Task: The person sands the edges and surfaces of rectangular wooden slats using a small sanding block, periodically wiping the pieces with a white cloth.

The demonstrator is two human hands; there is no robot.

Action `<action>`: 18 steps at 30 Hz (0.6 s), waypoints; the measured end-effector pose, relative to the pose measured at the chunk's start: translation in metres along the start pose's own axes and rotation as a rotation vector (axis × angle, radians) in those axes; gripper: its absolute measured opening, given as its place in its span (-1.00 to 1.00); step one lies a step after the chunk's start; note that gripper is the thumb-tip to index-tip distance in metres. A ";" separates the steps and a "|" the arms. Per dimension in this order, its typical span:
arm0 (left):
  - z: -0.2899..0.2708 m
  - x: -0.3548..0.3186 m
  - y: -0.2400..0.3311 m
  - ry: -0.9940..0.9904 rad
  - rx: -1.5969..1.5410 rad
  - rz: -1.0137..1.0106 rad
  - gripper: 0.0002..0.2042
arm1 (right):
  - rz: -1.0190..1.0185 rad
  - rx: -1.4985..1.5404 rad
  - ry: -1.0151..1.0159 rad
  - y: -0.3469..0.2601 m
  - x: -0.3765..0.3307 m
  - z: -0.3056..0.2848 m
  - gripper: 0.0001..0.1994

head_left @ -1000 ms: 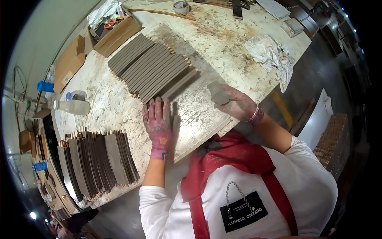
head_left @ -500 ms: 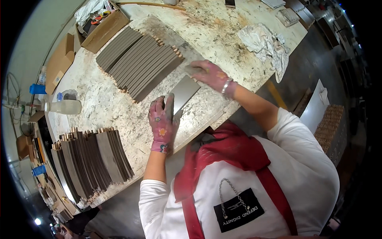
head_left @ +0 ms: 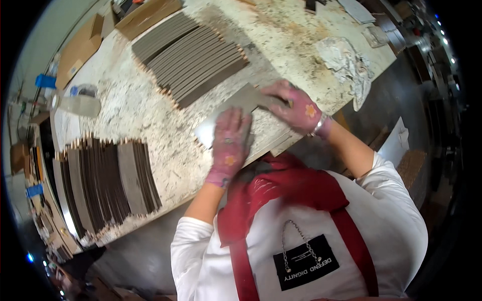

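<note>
Seen from the head camera, a person in a white top and a red apron (head_left: 301, 185) leaned over a speckled stone table (head_left: 150, 110), both hands in thin pink gloves printed with small flowers. The left hand (head_left: 230, 145) lay flat, fingers spread, pressing on the near end of a thin grey sheet (head_left: 236, 103) with a dull sheen that lay flat on the table near its front edge. The right hand (head_left: 293, 108) rested on the sheet's far end, fingers curled over its edge; whether it actually gripped the sheet could not be told. Just beyond the sheet, a row of long grey strips (head_left: 196, 62) lay side by side in a slanting fan, their pale tips lined up along the edges. To the person's left, well apart from the hands, a second batch of dark strips (head_left: 108, 183) stood packed on the table's corner. A clear plastic bottle (head_left: 78, 104) lay on its side near the left rim. A crumpled white rag (head_left: 346, 57) sat to the right, and flat brown cardboard pieces (head_left: 80, 47) lay at the far left.
</note>
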State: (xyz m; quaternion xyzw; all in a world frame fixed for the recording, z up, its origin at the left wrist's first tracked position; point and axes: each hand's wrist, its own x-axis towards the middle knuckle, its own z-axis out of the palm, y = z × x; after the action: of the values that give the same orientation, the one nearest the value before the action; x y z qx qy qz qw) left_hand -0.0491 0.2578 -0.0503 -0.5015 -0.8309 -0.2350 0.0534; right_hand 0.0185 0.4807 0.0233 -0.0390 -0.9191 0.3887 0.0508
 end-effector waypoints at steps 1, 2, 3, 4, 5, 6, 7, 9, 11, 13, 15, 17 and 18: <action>0.005 -0.001 0.007 -0.011 -0.003 -0.006 -0.49 | -0.048 0.067 -0.011 -0.008 0.015 0.007 -0.63; 0.008 -0.003 0.012 -0.022 -0.006 -0.013 -0.47 | -0.058 0.081 -0.028 -0.014 0.028 0.022 -0.63; 0.010 -0.005 0.013 -0.027 0.005 -0.027 -0.47 | -0.227 0.019 -0.130 -0.019 0.040 0.040 -0.65; 0.013 -0.009 0.013 -0.094 -0.075 -0.083 -0.45 | -0.397 -0.044 -0.232 -0.024 0.050 0.059 -0.66; 0.017 -0.014 0.012 -0.160 -0.156 -0.138 -0.43 | -0.406 -0.030 -0.242 -0.030 0.058 0.075 -0.66; 0.024 -0.024 0.011 -0.160 -0.152 -0.166 -0.43 | -0.540 -0.076 -0.403 -0.038 0.064 0.093 -0.66; 0.032 -0.029 0.010 -0.121 -0.194 -0.194 -0.44 | -0.667 -0.133 -0.553 -0.044 0.069 0.101 -0.66; 0.026 -0.025 0.014 -0.228 -0.248 -0.291 -0.44 | -0.623 -0.151 -0.648 -0.052 0.083 0.107 -0.66; 0.022 -0.016 0.017 -0.143 -0.144 -0.213 -0.43 | -0.748 -0.260 -0.452 -0.036 0.098 0.119 -0.69; 0.020 -0.010 0.014 -0.043 -0.060 -0.112 -0.42 | -0.599 -0.402 -0.459 -0.043 0.117 0.119 -0.65; 0.020 -0.011 0.015 0.009 -0.036 -0.089 -0.44 | -0.509 -0.505 -0.403 -0.052 0.118 0.117 -0.65; 0.016 -0.010 0.010 0.060 -0.008 -0.071 -0.47 | -0.437 -0.373 -0.382 -0.060 0.108 0.107 -0.64; 0.008 -0.005 0.008 -0.053 -0.082 -0.158 -0.50 | -0.353 -0.241 -0.364 -0.060 0.102 0.099 -0.62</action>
State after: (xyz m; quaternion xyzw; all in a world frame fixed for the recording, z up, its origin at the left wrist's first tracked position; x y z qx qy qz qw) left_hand -0.0388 0.2605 -0.0560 -0.4422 -0.8587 -0.2590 -0.0079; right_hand -0.0970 0.3799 0.0044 0.1863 -0.9453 0.2625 -0.0531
